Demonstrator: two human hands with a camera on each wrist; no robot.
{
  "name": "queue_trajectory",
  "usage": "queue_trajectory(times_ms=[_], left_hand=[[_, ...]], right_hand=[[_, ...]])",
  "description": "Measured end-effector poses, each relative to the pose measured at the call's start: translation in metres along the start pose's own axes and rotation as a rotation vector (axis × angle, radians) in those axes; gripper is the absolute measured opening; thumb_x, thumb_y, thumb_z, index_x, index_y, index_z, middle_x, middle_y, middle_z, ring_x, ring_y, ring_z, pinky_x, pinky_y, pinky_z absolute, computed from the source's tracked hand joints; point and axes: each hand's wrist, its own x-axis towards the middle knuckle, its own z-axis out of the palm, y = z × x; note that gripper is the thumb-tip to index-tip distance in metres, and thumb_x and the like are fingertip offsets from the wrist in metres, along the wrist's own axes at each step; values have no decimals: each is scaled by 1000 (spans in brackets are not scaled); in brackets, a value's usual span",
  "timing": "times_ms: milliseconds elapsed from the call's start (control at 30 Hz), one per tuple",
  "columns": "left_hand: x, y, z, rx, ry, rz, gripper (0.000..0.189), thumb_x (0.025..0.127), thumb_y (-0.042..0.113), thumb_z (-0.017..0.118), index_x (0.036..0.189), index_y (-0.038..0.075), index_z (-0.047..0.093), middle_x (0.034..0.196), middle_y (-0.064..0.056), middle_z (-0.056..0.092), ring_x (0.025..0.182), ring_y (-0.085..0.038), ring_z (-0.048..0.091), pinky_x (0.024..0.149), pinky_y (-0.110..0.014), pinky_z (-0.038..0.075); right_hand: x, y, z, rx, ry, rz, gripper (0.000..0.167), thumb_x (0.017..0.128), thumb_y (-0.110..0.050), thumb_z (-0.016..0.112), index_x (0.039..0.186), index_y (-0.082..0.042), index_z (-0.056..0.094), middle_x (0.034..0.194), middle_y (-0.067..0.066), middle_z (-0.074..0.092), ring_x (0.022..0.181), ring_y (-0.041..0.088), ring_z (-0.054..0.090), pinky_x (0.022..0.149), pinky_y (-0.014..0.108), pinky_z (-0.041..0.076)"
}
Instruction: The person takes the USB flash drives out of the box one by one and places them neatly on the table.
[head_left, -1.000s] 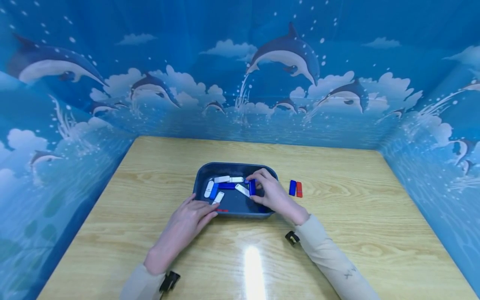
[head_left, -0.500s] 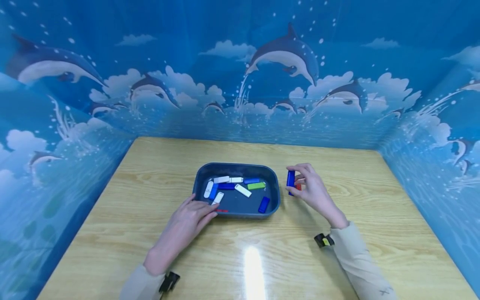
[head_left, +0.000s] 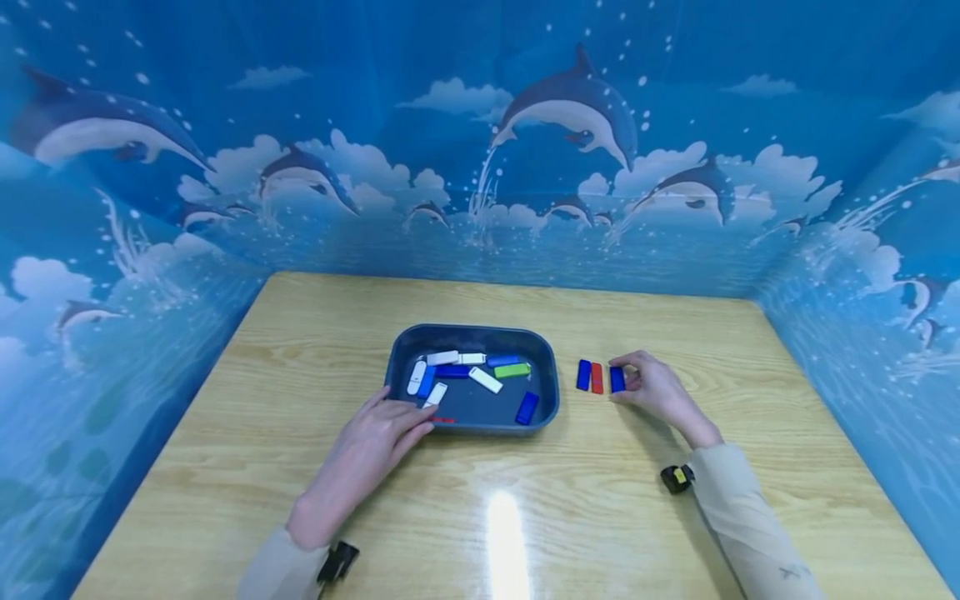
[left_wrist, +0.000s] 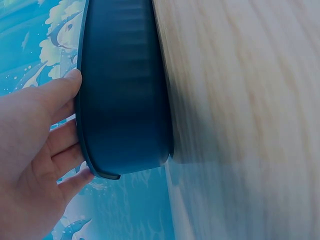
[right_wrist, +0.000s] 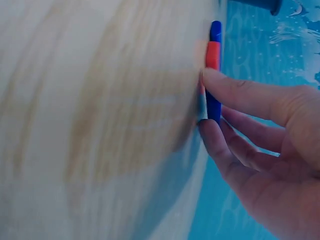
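My right hand (head_left: 660, 390) pinches a dark blue USB stick (head_left: 617, 379) between thumb and fingers at the table surface. Just left of it lie a red USB stick (head_left: 597, 378) and another blue USB stick (head_left: 583, 375), roughly parallel. The right wrist view shows the held blue stick (right_wrist: 213, 107) lined up with the red one (right_wrist: 212, 55). My left hand (head_left: 375, 433) holds the front-left rim of a dark tray (head_left: 551, 396), fingers over the edge. In the left wrist view, fingertips meet the tray's rim (left_wrist: 80, 100); some fingers are partly hidden behind it.
Inside the tray lie several white sticks (head_left: 486, 380), several blue ones (head_left: 527, 408) and a green one (head_left: 512, 370). Something red at the front wall is partly visible. A wood-grain table (head_left: 480, 500) bears everything; a dolphin-printed curtain (head_left: 480, 167) encloses its back and sides.
My right hand has moved from over the tray to the table on its right, carrying a blue USB stick and setting it right of the red one. The left hand stays put.
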Motion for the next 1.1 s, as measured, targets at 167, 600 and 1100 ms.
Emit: queue_trajectory(times_ms=[167, 600, 1100], left_hand=[[0, 0, 0, -3, -1, -3, 28, 97, 24, 71, 124, 16, 73, 110, -3, 77, 106, -20, 71, 117, -55, 36], [1, -1, 0, -4, 5, 0, 27, 96, 25, 71, 122, 16, 74, 111, -2, 77, 106, -20, 71, 116, -56, 37], [1, 0, 0, 1, 7, 0, 27, 96, 26, 71, 122, 16, 74, 111, -3, 77, 106, -20, 71, 116, -57, 37]], right_hand=[[7, 5, 2, 41, -33, 7, 53, 83, -3, 82, 132, 3, 61, 109, 21, 65, 88, 26, 65, 76, 43, 57], [5, 3, -2, 31, -34, -21, 58, 83, 7, 76, 138, 2, 57, 120, 22, 55, 87, 24, 59, 73, 36, 54], [-1, -76, 15, -42, 261, -325, 10, 96, -13, 71, 103, -7, 75, 96, 5, 73, 79, 20, 68, 69, 42, 60]])
